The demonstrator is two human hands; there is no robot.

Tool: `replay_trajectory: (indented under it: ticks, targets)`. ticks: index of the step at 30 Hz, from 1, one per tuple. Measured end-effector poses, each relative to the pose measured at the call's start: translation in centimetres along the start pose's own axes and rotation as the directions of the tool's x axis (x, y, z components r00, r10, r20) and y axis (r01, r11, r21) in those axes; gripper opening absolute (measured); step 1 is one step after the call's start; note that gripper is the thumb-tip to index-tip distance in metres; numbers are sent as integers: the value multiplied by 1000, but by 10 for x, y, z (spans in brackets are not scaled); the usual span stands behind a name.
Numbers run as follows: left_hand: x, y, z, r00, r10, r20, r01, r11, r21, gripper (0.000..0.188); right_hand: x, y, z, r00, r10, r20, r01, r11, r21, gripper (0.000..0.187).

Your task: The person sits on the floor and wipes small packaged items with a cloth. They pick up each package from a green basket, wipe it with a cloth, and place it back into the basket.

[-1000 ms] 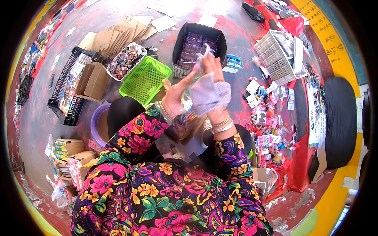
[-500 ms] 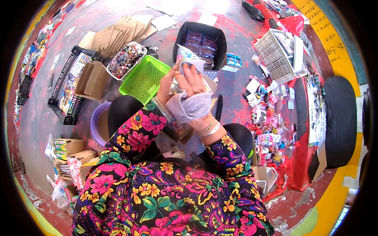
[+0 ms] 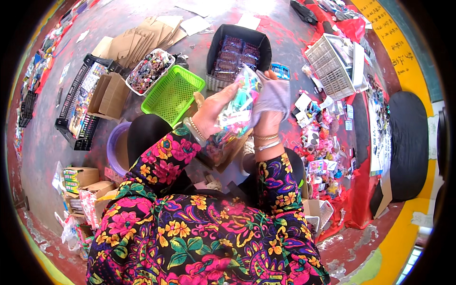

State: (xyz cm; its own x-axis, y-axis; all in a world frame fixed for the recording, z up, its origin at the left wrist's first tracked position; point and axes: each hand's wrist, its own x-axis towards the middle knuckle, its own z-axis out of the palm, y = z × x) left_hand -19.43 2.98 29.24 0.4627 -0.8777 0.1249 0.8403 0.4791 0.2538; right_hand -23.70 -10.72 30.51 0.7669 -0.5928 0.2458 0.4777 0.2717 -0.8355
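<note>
My left hand (image 3: pixel 213 113) grips a clear plastic bag (image 3: pixel 243 100) with small, brightly coloured pieces in it, green, pink and white. The bag is tilted, its top pointing away from me. Close against its right side is my right hand (image 3: pixel 270 121), holding a lilac-grey cloth (image 3: pixel 274 97). The cloth covers most of that hand; only some fingertips show above it. Below the hands, between my knees, more colourful bagged pieces (image 3: pixel 221 145) lie beside a cardboard flap (image 3: pixel 236 153), partly hidden by my forearms.
Ahead stands a black-lined basket (image 3: pixel 212 52) of dark packets. To the left are a bright green basket (image 3: pixel 166 116), a white basket (image 3: pixel 129 85) of small items, a black crate (image 3: pixel 61 124) and a purple tub (image 3: pixel 114 147). Loose trinkets (image 3: pixel 325 142) and a pale crate (image 3: pixel 327 66) lie right.
My hands have parted a little. The right hand has moved right with the cloth, uncovering the bag, and my left hand now shows from its side, still gripping it.
</note>
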Motion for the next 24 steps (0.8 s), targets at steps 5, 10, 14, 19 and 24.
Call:
replay_trajectory:
  ticks: [5,10,14,19,24]
  targets:
    - [1,5,13,962,160,-222,-188,976,-113,37,19,-2,-29,856,504,112,-457,637,621,23]
    - [6,-4,19,824,289,-488,-100,921,377,46,-10,-7,4,821,564,91,-566,780,266,37]
    - [15,-5,-26,766,643,-26,-5,47,999,55,-12,-9,15,877,474,84,-481,869,116,38]
    - [10,-18,38,925,350,-146,-127,648,751,54,16,22,-21,998,-11,63,47,803,-595,29]
    - [8,-25,16,907,352,-232,-171,810,561,50,7,11,1,992,113,-57,-126,898,-421,31]
